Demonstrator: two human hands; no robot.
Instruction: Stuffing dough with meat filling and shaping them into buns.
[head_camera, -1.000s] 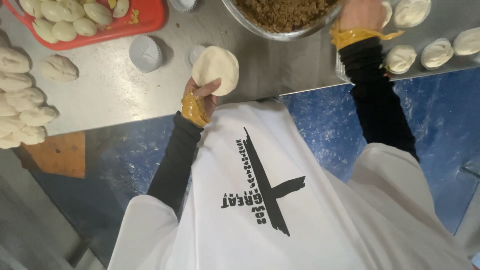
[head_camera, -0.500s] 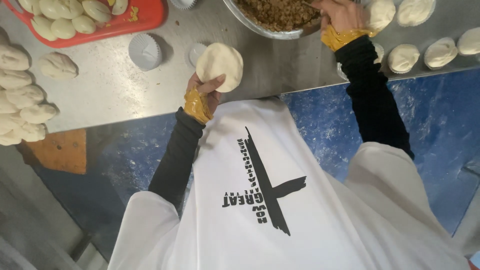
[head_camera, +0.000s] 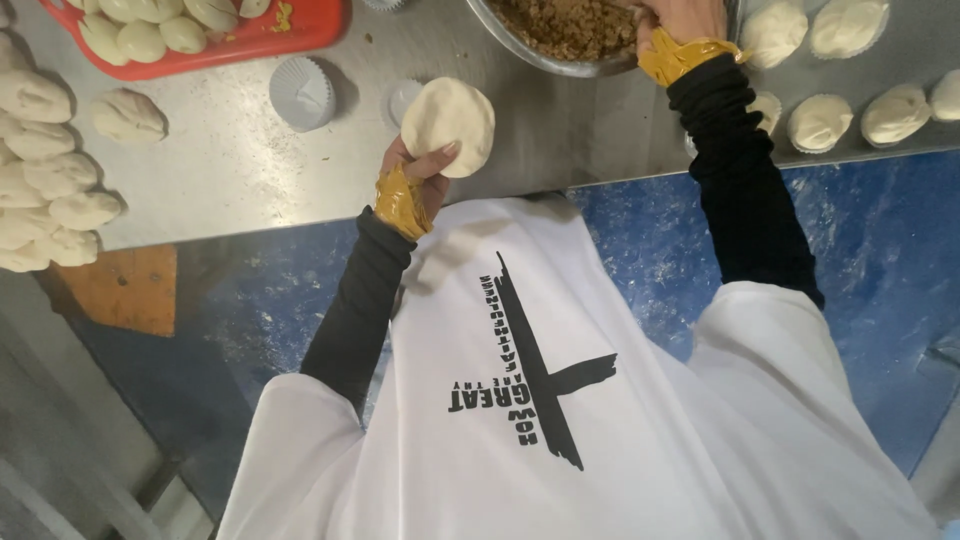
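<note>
My left hand (head_camera: 415, 172) holds a flat round disc of white dough (head_camera: 448, 125) up by its lower edge, just above the near edge of the steel table (head_camera: 230, 175). My right hand (head_camera: 682, 22) reaches into a metal bowl (head_camera: 560, 68) of brown crumbly filling (head_camera: 560, 25) at the top; its fingers are down in the filling and partly cut off by the frame. Both wrists are wrapped in yellow tape over black sleeves.
A red tray (head_camera: 300, 35) of dough pieces stands at the top left. Two white paper cups (head_camera: 300, 93) sit on the table. Raw dough balls (head_camera: 60, 170) line the left edge, and filled buns in cups (head_camera: 820, 122) line the right. Below are the blue floor (head_camera: 880, 250) and an orange board (head_camera: 120, 290).
My right hand has moved left from the table's right side into the bowl of filling. My left hand has kept hold of the dough disc, shifting slightly.
</note>
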